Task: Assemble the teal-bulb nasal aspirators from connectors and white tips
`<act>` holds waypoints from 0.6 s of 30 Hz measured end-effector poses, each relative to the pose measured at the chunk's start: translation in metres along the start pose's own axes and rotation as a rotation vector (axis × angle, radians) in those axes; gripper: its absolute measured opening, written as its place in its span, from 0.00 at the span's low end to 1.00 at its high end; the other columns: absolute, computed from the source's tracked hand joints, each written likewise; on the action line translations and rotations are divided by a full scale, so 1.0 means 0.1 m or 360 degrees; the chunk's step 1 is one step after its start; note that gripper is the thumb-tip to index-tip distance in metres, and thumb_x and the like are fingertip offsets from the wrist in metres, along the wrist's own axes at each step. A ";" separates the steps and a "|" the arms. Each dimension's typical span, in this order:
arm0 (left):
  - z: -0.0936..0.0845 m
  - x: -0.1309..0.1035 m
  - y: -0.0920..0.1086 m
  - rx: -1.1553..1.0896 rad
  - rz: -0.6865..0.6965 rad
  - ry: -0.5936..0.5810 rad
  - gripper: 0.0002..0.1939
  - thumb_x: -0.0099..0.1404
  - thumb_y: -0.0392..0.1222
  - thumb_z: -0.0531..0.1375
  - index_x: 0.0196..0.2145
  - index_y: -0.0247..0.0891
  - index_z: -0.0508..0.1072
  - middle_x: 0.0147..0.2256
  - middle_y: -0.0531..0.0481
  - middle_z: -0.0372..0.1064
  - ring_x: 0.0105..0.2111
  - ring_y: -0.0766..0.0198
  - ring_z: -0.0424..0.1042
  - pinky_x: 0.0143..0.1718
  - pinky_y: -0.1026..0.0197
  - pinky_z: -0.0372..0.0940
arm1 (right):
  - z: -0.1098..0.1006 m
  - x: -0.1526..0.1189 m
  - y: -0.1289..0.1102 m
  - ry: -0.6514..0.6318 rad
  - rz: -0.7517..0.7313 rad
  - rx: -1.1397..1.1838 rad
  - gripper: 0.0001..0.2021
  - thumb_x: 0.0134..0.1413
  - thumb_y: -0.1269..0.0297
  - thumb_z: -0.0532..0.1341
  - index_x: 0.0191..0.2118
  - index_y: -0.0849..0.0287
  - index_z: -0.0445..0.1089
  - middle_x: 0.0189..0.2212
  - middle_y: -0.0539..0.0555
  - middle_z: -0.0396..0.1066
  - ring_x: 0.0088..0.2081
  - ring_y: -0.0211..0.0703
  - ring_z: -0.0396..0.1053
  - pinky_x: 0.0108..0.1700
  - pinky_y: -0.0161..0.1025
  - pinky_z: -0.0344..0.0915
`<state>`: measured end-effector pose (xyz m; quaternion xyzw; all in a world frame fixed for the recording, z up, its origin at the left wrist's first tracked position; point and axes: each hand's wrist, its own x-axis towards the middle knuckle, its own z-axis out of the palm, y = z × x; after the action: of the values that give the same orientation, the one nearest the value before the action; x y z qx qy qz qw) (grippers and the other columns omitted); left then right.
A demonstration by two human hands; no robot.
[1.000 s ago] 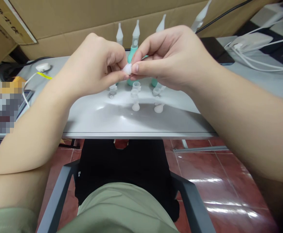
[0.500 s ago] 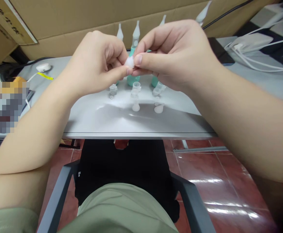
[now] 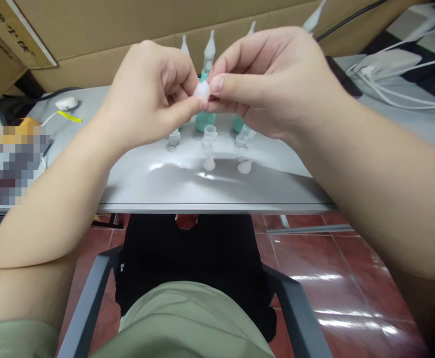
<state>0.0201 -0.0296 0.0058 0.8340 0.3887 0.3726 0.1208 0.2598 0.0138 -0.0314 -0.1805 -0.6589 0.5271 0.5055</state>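
- Head camera: a small white piece (image 3: 201, 90) was held up, the teal bottle (image 3: 205, 122) standing directly behind it.
- Left hand (image 3: 152, 94): thumb and fingers were closed on the piece, left of the bottle.
- Right hand (image 3: 270, 82): thumb and fingertips pinched its other side, right of the bottle.
- A clear fitting (image 3: 209, 135) sat nearside of the bottle.

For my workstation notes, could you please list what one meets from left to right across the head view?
Small white object on the table, left hand, pinched white piece, right hand, tangled white cables.
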 end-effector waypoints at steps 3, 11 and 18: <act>-0.01 0.01 0.01 -0.0011 -0.0054 -0.0015 0.16 0.61 0.57 0.79 0.28 0.52 0.79 0.31 0.45 0.84 0.33 0.47 0.81 0.39 0.39 0.75 | 0.08 -0.04 -0.01 0.0092 0.0055 0.0075 0.12 0.51 0.73 0.89 0.32 0.53 0.89 0.34 0.53 0.88 0.36 0.41 0.86 0.46 0.36 0.89; 0.11 -0.03 0.05 0.0146 0.0210 -0.0268 0.24 0.71 0.65 0.74 0.58 0.57 0.95 0.45 0.43 0.93 0.57 0.30 0.92 0.53 0.31 0.85 | -0.01 -0.02 -0.08 0.0013 0.0459 0.0124 0.10 0.64 0.74 0.83 0.34 0.56 0.88 0.40 0.56 0.88 0.42 0.44 0.89 0.58 0.37 0.92; 0.29 -0.03 -0.09 0.0108 0.0506 -0.0170 0.30 0.76 0.68 0.74 0.68 0.56 0.92 0.47 0.41 0.94 0.60 0.31 0.92 0.53 0.34 0.87 | -0.05 -0.03 -0.14 0.0006 0.0491 0.0249 0.18 0.85 0.80 0.71 0.37 0.59 0.88 0.38 0.52 0.87 0.43 0.38 0.91 0.60 0.33 0.91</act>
<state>0.0347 -0.0228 -0.0203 0.9071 0.2574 0.3288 0.0525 0.2699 0.0090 -0.0213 -0.2404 -0.5794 0.6478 0.4323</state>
